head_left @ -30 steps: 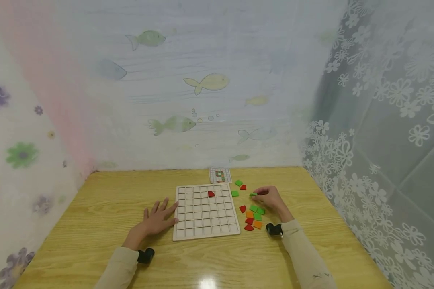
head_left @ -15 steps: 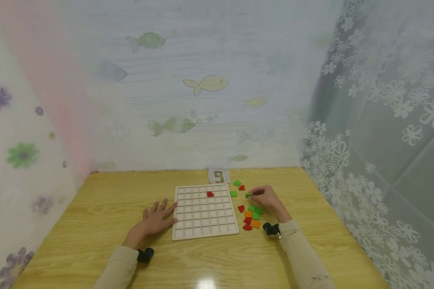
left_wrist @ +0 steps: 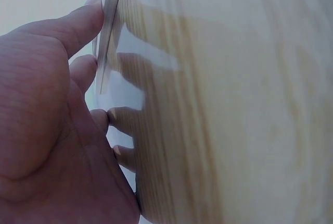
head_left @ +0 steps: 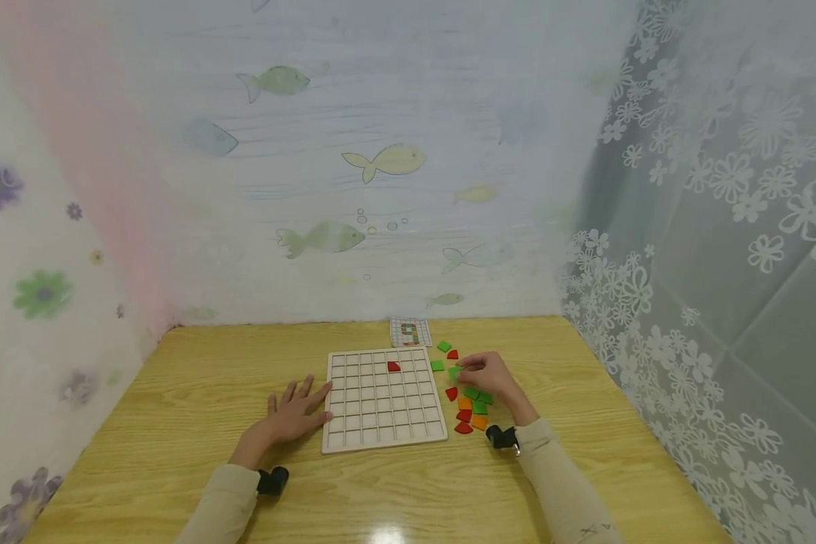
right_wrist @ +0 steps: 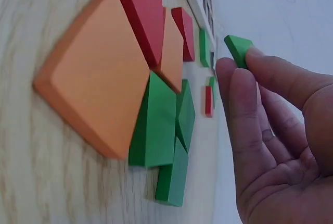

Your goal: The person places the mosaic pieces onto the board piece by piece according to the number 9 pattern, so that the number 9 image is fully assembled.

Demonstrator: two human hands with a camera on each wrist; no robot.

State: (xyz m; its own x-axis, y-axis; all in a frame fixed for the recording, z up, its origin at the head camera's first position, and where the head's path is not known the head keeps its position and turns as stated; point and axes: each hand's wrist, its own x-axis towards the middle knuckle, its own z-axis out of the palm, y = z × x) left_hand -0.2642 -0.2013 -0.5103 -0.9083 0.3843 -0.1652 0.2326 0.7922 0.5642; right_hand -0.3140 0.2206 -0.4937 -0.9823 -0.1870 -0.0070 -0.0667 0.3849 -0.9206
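Observation:
A wooden grid board (head_left: 384,412) lies on the table with one red quarter-round tile (head_left: 394,366) in an upper cell. My left hand (head_left: 291,415) is spread flat at the board's left side, thumb and a fingertip touching its edge; the left wrist view shows the thumb (left_wrist: 83,26) against that edge. Just right of the board, my right hand (head_left: 493,380) pinches a green tile (right_wrist: 238,49) between thumb and fingers. It is raised off the table, above loose tiles, and its shape is partly covered by the fingertips.
Several green, orange and red tiles lie right of the board, including an orange tile (right_wrist: 96,75) and a red tile (head_left: 452,354). A printed pattern card (head_left: 410,332) lies behind the board, near the painted wall (head_left: 394,227). Another green tile (head_left: 437,366) is beside the board.
My right hand has moved left toward the board, carrying the green tile, which has turned to show more of its face. My left hand stays at the board's edge. The view shifts slightly.

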